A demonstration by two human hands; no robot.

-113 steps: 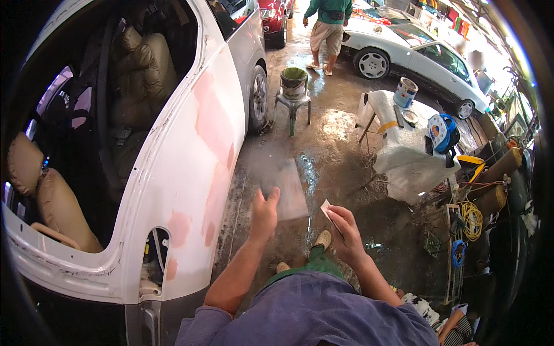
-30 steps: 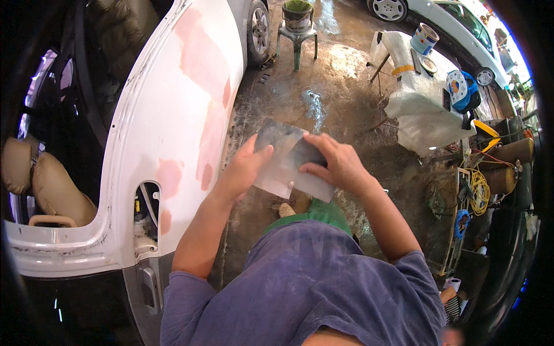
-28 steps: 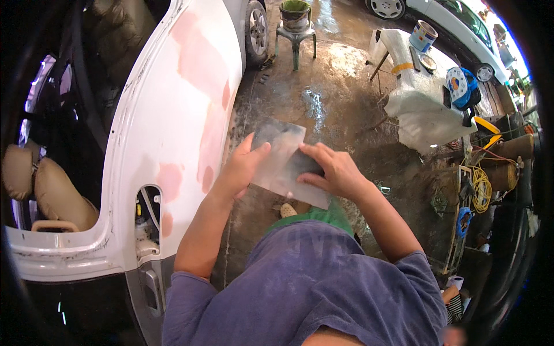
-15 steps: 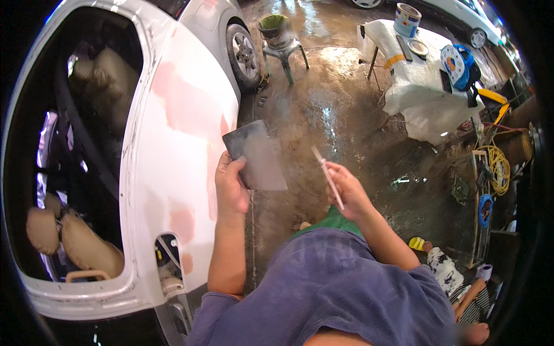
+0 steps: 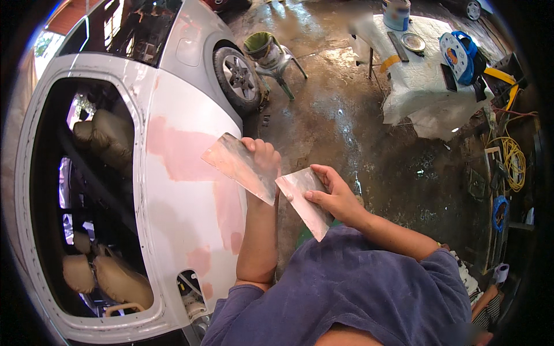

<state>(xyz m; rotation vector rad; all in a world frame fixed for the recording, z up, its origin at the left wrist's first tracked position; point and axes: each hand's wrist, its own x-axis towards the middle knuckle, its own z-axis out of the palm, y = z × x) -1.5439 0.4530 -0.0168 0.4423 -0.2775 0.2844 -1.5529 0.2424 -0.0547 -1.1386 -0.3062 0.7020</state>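
A flat metal board [image 5: 239, 167], smeared pink, was gripped at its right edge by the left hand [image 5: 262, 158], whose fingers were curled tightly round it. A smaller, pale spreader blade [image 5: 306, 202] was pinched between thumb and fingers of the right hand [image 5: 334, 196]. The two tools were held just beside each other, the blade's upper corner near the board's lower edge; whether they touched could not be told. Both were held in the air beside the white car body panel [image 5: 184, 190], over the wet concrete floor [image 5: 358, 132].

A second before, both hands had been pressed together over the board; half a second before, they had been drawn apart. Now the blade was brought back close to the board, and the view was turned further toward the panel's pink filler patches [image 5: 173, 153]. It was judged that filler was being worked between board and blade, and that the panel itself had not yet been touched.
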